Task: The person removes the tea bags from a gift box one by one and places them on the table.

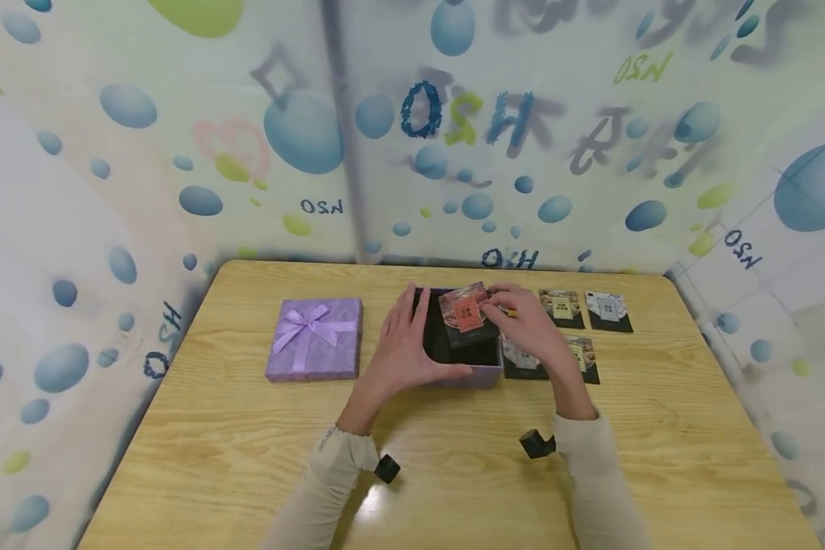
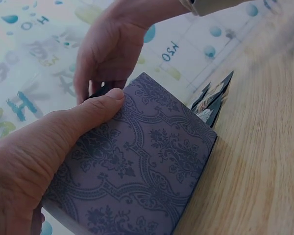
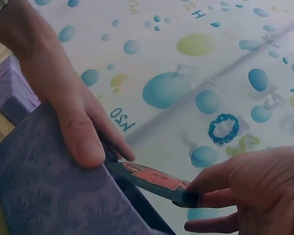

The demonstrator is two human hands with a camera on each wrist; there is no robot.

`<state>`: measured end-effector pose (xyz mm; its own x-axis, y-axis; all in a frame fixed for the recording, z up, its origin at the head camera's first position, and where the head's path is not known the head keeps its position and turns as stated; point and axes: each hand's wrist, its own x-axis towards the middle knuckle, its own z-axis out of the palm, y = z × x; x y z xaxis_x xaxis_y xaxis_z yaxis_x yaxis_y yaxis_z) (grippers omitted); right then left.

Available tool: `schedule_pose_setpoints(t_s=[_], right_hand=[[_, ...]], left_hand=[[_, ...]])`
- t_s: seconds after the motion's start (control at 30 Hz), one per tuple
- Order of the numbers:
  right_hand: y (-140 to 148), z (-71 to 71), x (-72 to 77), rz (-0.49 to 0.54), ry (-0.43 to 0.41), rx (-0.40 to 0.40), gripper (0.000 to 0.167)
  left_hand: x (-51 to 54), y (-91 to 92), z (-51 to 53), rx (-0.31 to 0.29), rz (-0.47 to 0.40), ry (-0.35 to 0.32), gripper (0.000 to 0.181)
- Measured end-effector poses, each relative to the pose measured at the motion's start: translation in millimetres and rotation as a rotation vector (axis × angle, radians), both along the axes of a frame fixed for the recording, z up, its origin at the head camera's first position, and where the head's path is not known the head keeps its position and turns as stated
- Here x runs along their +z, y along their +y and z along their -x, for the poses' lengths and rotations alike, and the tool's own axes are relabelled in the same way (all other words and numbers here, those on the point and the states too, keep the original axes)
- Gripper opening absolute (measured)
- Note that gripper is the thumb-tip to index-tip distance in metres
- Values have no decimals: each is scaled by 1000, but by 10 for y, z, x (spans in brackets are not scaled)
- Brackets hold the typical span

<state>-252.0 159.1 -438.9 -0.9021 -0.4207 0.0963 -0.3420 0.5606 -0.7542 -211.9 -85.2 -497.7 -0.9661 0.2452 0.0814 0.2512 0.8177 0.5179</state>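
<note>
A purple patterned box [image 1: 477,376] with a black inside stands lidless on the table. My left hand [image 1: 400,347] holds it, the thumb [image 2: 95,113] on the near wall and the fingers at the left and far rim. Over the box's opening, my right hand [image 1: 528,325] pinches a flat dark packet [image 1: 464,315] with a red label by its right edge. The packet [image 3: 154,182] is tilted, its lower end close to the left thumb in the right wrist view. The left wrist view shows the box's outer wall [image 2: 142,156]; the packet is mostly hidden there.
The purple lid [image 1: 347,359] with a ribbon bow lies left of the box. To the right lie several flat packets, among them a yellow-labelled one [image 1: 561,308] and a white-labelled one [image 1: 608,309]. A patterned curtain [image 1: 412,206] hangs behind the wooden table [image 1: 247,443].
</note>
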Motion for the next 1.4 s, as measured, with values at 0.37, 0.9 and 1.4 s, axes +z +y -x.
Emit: schedule_pose_setpoints(t_s=[0.37,0.9,1.4], right_hand=[[539,-207,-164,105,-158,-85,31],[1524,-293,-45,-75,-168,-325,44],[2107,-281,-109,-395,-329,-402,47]], left_hand=[[-23,-67,-13,-9,41,-11,146],[-49,-59,-40,-1,12,-21,146],[-7,-4,0,1,-10,-11,147]])
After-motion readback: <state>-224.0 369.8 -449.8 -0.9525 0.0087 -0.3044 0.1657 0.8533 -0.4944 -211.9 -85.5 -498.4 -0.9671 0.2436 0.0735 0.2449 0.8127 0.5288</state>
